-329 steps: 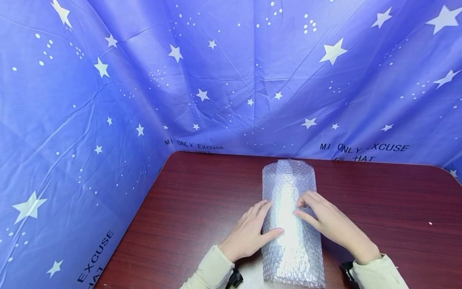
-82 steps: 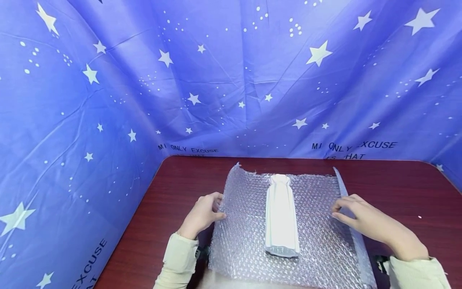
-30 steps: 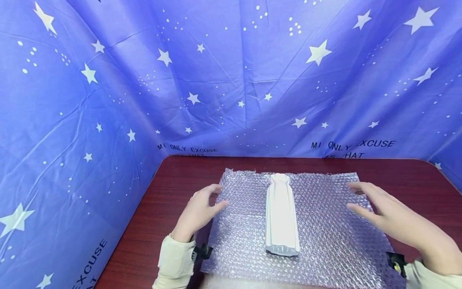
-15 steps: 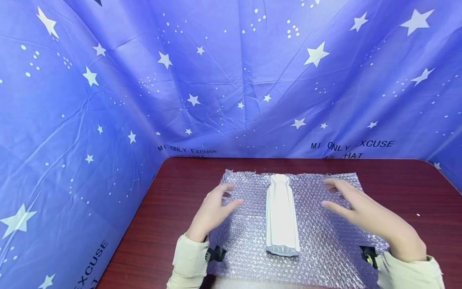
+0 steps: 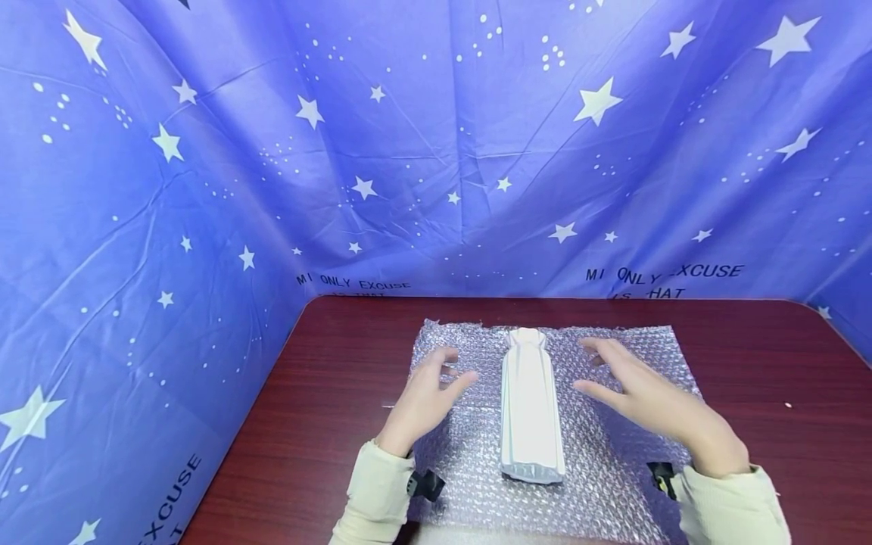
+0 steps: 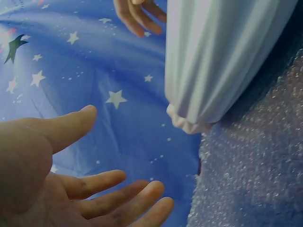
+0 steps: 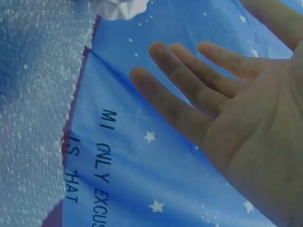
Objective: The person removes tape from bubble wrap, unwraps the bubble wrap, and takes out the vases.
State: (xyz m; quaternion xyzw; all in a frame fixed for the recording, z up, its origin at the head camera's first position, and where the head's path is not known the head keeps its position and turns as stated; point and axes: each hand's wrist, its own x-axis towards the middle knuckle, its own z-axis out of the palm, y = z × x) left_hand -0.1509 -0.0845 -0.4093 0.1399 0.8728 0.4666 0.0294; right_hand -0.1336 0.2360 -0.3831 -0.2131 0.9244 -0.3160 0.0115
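Lower centre: white pleated object, lying on flat bubble wrap. Left hand, right hand: flanking, fingers spread, empty. Step, seemingly: pre-grasp; next move calls for gripping both sides.

In the head view, the lower edge cut off both sleeves, and the right hand hid part of the bubble wrap. The left wrist view cropped the fluted white vase; the right wrist view caught only its ruffled rim. A white speck on the worktop was too small to identify.
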